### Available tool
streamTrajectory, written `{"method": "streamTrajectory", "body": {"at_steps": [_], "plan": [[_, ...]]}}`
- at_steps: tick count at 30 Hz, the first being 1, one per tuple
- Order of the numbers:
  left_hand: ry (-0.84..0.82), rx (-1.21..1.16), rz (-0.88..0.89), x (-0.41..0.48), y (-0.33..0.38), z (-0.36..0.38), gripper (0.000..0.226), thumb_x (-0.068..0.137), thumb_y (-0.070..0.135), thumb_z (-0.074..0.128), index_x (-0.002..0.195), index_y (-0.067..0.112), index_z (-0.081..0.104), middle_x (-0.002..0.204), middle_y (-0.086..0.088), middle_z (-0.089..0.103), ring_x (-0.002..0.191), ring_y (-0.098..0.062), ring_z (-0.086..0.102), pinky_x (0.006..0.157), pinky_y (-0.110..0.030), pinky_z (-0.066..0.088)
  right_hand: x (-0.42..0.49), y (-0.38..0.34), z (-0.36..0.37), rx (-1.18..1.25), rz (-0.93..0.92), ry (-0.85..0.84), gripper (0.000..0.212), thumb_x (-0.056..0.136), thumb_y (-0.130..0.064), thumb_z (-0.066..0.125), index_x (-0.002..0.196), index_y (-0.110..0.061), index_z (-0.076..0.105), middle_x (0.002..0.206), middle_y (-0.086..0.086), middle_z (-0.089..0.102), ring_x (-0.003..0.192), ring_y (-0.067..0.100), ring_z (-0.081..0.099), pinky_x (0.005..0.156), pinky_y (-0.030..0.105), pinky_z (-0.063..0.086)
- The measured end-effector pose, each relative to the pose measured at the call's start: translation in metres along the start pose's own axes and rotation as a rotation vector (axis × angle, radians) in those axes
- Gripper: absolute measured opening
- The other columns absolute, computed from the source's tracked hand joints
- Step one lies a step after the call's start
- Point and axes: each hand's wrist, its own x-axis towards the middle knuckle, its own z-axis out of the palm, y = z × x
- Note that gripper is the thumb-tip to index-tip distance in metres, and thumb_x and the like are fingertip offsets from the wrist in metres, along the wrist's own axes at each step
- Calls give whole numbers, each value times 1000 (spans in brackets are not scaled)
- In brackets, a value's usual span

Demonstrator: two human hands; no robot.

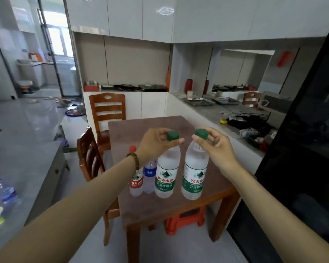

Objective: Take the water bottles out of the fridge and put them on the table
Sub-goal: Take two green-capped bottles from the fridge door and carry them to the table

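Note:
Two large water bottles with green caps and green labels stand on the brown table (150,207) near its front edge. My left hand (156,143) grips the cap end of the left green bottle (166,177). My right hand (215,145) grips the cap end of the right green bottle (195,175). Both bottle bases look to rest on the tabletop. To their left stand a small red-capped bottle (136,185) and a blue-labelled bottle (150,175), partly hidden behind my left wrist. The dark fridge front (302,149) fills the right side.
Two wooden chairs (106,111) stand at the table's left and far side. A red plastic stool (184,221) sits under the table. A grey counter (23,152) on the left carries a bottle and a cup. A cluttered worktop (235,118) runs behind on the right.

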Motion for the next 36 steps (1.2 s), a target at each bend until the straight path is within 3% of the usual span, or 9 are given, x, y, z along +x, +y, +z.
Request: {"method": "streamTrajectory", "body": {"at_steps": [4,8,13,17,20,25,27,29,36], "plan": [[-43,160,3,60,-39,7,30,70,39,76,92,22,70,89,3,73,82,-10,68,78,-23,55,48,47,2,-42,55,14,25,79,-4,70,102,-9,63,89,-2,69,76,-3,66,70,12,52],[-78,302,-36,109,-75,9,36,72,43,73,97,17,69,89,2,71,79,-11,66,72,-20,53,95,97,0,-48,120,-21,28,77,-6,72,103,-9,62,92,0,70,80,1,66,78,19,53],[-53,258,-101,159,-117,20,17,72,34,75,80,27,63,86,2,70,77,-10,66,76,-29,56,153,160,4,-60,197,-149,31,75,-1,73,104,-3,60,88,1,67,72,-2,63,72,17,52],[-74,312,-187,192,-148,22,32,72,33,76,92,9,67,92,-6,73,80,-15,68,77,-34,57,191,203,9,-62,219,-237,31,76,2,71,104,3,58,86,2,63,68,-8,60,68,10,49],[-94,349,-244,202,-166,21,31,74,29,75,94,6,66,91,-7,72,81,-17,67,75,-30,56,208,229,16,-52,255,-293,37,75,-2,73,107,4,57,91,2,64,74,-5,62,69,9,49],[-82,442,-287,212,-196,22,29,75,27,75,95,8,65,92,-2,69,74,-7,59,63,-10,47,219,266,30,-45,298,-355,33,72,-11,78,101,-8,61,95,1,68,87,11,64,79,17,51],[-74,441,-314,213,-205,24,26,75,23,75,95,7,65,91,-1,67,74,-4,57,69,-11,51,220,277,34,-28,321,-363,31,72,-11,78,97,-12,60,95,2,68,87,13,64,81,20,52],[-70,426,-338,214,-212,28,26,74,21,76,93,7,65,91,-2,67,77,-8,59,76,-22,55,221,286,36,-16,347,-351,30,72,-10,78,96,-13,60,96,5,68,88,14,63,83,23,52],[-136,562,-358,214,-227,34,30,75,23,75,99,9,64,99,-2,66,85,-9,54,59,-6,39,218,308,41,-25,387,-395,29,72,-7,78,92,-17,59,91,-3,65,88,13,62,85,25,50]]}}
